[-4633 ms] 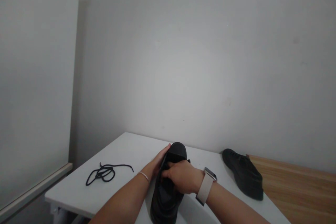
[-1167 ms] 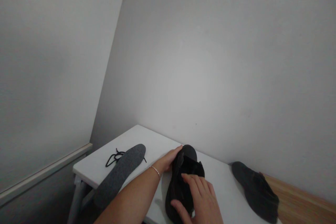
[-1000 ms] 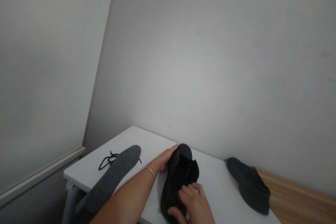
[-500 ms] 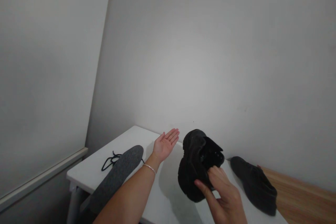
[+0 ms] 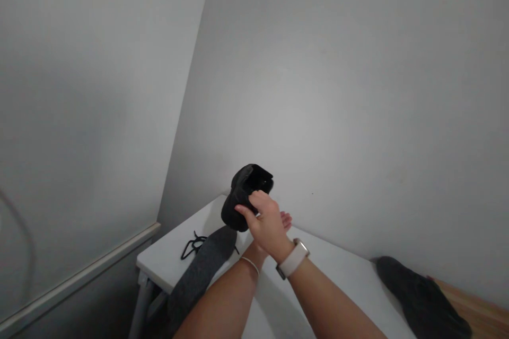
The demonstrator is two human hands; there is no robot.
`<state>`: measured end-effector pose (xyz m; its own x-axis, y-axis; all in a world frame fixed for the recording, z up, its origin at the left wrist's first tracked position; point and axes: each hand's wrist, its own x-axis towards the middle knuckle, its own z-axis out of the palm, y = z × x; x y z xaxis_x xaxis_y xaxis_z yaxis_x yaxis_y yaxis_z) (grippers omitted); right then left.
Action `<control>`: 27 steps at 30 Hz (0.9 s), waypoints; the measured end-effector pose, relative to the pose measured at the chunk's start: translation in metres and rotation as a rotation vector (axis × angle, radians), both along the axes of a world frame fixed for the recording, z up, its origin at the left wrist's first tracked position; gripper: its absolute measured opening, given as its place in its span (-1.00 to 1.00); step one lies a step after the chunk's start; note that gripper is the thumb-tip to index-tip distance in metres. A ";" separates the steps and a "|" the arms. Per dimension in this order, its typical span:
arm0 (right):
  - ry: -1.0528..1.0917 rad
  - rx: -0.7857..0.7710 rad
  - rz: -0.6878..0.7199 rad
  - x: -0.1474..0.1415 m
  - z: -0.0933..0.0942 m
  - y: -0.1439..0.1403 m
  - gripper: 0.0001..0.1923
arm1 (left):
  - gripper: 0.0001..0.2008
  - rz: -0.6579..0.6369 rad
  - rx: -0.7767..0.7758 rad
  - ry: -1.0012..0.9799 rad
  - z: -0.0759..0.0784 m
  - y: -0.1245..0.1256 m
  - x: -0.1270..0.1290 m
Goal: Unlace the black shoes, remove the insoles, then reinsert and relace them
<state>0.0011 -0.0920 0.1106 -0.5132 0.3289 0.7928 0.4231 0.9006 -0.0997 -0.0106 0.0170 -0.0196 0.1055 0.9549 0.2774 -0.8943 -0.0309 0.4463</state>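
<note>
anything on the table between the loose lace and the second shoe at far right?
Head view: the grey insole lies beside the lace; both forearms cross above the white table, otherwise bare to the second shoe.

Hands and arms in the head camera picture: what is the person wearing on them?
Both forearms are bare, with no sleeves in view. The right hand has a smartwatch with a pale band and dark face on its wrist. The left hand, mostly hidden behind the right, has a thin silver bracelet at the wrist. No gloves or rings show.
</note>
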 end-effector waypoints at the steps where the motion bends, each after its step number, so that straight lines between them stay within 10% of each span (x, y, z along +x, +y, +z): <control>1: -0.006 -0.005 0.003 -0.017 -0.005 0.008 -0.72 | -0.80 0.007 0.007 -0.009 -0.002 0.003 -0.001; 10: -0.178 -0.191 -0.141 -0.122 -0.060 0.059 -0.78 | -0.72 -0.125 -0.080 -0.167 -0.002 0.009 -0.012; 27: -0.257 -0.258 -0.210 -0.147 -0.099 0.088 -0.81 | -0.62 -0.190 0.033 -0.204 0.007 -0.002 -0.014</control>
